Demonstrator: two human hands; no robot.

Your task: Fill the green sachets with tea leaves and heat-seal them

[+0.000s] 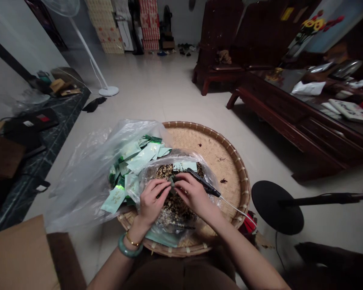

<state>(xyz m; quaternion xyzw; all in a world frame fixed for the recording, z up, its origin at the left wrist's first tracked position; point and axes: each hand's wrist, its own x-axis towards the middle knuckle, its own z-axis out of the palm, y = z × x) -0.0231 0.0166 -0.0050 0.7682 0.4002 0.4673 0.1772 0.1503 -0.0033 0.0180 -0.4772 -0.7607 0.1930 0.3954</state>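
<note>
A round woven bamboo tray [230, 157] sits in front of me. On it lies a clear plastic bag of dark loose tea leaves [175, 205]. My left hand [151, 201] and my right hand [193, 193] meet above that bag, fingers pinched on a small green packet [172, 181]. My right hand also grips a black pen-like tool [204, 182] with a white cord [238, 209] trailing to the right. A larger clear bag [87, 177] on the tray's left holds several pale green packets [139, 157].
A cardboard box [18, 257] sits at lower left. A dark marble ledge [48, 133] with clutter runs along the left. A round black stand base [275, 207] rests on the floor at right, beyond it a dark wooden table [305, 121] and chair.
</note>
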